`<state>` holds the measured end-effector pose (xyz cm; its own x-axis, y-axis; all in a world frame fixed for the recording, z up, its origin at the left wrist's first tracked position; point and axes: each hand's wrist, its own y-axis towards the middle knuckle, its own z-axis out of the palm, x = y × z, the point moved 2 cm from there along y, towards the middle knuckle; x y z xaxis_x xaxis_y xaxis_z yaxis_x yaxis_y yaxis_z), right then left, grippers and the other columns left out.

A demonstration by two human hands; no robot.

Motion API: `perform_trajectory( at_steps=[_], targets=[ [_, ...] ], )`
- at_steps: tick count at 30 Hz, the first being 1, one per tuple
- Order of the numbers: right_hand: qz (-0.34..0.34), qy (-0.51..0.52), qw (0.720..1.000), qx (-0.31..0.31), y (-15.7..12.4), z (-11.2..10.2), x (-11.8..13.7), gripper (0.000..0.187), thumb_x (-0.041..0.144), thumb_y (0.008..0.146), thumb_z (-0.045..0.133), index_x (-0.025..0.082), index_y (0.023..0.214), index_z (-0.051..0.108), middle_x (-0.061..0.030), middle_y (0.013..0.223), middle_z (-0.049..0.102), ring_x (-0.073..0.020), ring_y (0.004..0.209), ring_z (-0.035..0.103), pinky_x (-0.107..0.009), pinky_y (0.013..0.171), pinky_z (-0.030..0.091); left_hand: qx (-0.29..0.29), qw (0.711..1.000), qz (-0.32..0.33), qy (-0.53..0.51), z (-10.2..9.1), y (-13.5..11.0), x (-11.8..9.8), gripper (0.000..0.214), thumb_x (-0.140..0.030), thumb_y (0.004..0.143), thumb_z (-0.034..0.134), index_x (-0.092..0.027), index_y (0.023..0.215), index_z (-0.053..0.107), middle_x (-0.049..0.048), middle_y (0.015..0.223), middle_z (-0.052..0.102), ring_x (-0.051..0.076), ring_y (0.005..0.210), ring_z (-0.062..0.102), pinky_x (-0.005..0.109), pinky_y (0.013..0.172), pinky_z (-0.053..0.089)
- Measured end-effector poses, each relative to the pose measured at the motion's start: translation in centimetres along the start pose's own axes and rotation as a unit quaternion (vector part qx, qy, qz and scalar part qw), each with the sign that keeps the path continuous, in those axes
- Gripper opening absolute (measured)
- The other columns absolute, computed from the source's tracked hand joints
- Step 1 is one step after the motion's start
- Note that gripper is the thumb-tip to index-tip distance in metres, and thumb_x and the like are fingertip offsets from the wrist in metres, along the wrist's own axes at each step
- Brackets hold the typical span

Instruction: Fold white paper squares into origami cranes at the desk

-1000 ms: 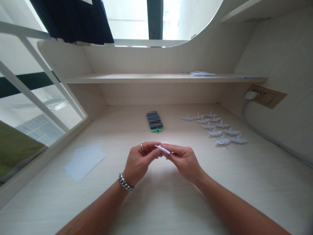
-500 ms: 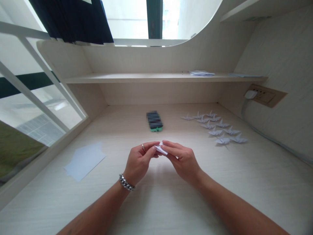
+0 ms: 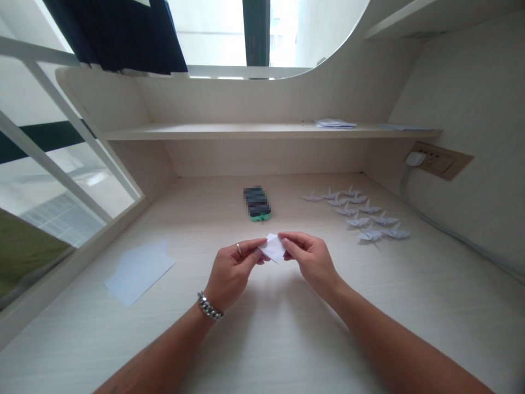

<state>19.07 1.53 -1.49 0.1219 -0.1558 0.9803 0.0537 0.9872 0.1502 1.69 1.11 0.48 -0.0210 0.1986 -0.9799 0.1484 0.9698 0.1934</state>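
Note:
Above the middle of the pale wooden desk (image 3: 287, 328), both my hands pinch a small folded piece of white paper (image 3: 273, 247). My left hand (image 3: 233, 268), with a ring and a metal bracelet at the wrist, grips the paper's left edge between thumb and fingers. My right hand (image 3: 309, 257) holds the right edge the same way. The paper's face tilts up toward me.
Several folded white paper cranes (image 3: 361, 213) lie at the right rear of the desk. A dark phone with a green case (image 3: 257, 204) sits behind my hands. Flat paper sheets (image 3: 139, 269) lie at the left. A shelf (image 3: 266, 130) and wall socket (image 3: 435, 160) are behind.
The folded paper has turned from lying edge-on to showing its flat face. My hands have moved slightly apart and a little farther from me.

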Motion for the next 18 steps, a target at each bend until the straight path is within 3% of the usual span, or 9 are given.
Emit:
perform_trajectory(
  at_steps=[10, 18],
  targets=[
    [0.008, 0.004, 1.000, 0.025, -0.03, -0.02, -0.18, 0.026, 0.032, 0.074, 0.071, 0.015, 0.094, 0.074, -0.0037, 0.074, 0.071, -0.0129, 0.062, 0.060, -0.026, 0.057, 0.049, 0.012, 1.000, -0.015, -0.016, 0.23, -0.09, -0.16, 0.039, -0.022, 0.078, 0.067, -0.010, 0.115, 0.064, 0.0079, 0.087, 0.076, 0.016, 0.072, 0.069, 0.028, 0.068, 0.056],
    [0.003, -0.006, 0.996, 0.084, -0.41, 0.71, -0.09, 0.022, 0.031, 0.076, 0.071, 0.017, 0.091, 0.075, -0.0041, 0.077, 0.071, -0.0122, 0.061, 0.058, -0.027, 0.058, 0.049, 0.069, 0.997, -0.020, -0.025, 0.63, -0.11, 0.44, 0.044, -0.024, 0.077, 0.069, -0.012, 0.118, 0.060, 0.0078, 0.086, 0.075, 0.019, 0.076, 0.070, 0.028, 0.067, 0.053]
  ],
)
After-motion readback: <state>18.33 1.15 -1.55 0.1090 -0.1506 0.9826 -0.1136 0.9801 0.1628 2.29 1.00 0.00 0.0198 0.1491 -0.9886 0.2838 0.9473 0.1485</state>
